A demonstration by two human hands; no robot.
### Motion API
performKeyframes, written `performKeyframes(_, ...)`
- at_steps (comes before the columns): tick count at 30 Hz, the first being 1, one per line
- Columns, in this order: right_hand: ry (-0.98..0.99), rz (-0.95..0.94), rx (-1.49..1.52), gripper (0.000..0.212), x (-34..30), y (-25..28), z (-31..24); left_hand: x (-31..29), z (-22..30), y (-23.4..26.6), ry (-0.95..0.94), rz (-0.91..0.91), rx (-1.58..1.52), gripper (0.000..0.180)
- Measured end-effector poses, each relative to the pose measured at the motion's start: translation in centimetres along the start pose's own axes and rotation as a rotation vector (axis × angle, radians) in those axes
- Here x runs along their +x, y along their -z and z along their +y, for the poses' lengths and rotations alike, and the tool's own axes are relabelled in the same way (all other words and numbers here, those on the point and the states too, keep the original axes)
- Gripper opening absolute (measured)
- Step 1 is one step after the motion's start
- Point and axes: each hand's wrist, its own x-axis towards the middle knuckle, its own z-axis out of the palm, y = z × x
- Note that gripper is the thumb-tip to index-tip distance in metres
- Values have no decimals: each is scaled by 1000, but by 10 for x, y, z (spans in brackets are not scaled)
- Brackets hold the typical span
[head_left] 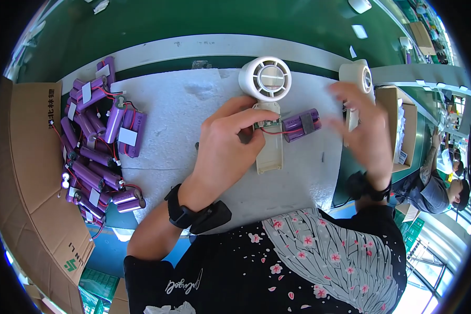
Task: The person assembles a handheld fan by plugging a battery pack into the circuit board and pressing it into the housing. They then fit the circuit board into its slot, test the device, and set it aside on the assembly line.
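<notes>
My left hand [227,138] is closed on a white handheld fan [267,78] with a round grille head. Its handle lies opened toward me, and my fingers and thumb are at a small green circuit board [267,124] inside. A red wire runs from the board to a purple two-cell battery pack [301,125] with a dark patch, lying just right of the handle. My right hand [369,133] is blurred by motion. Its thumb and fingers look spread apart with nothing seen between them, beside a second white fan [355,76] at the right.
A grey-white foam board [162,99] covers the work area. Several purple battery packs [104,146] with red wires are heaped at the left, against a cardboard box [42,157]. Another carton [403,125] stands at the right. Farther right, another person [437,186] sits at the green bench.
</notes>
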Motion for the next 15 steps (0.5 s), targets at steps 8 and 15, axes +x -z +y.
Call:
performKeyframes(8, 206, -384, 174, 54, -4, -25, 5, 5, -1, 3, -33, 16, 47, 34)
performKeyframes(15, -342, -764, 957, 63, -15, -22, 1, 6, -1, 10, -25, -31, 98, 39)
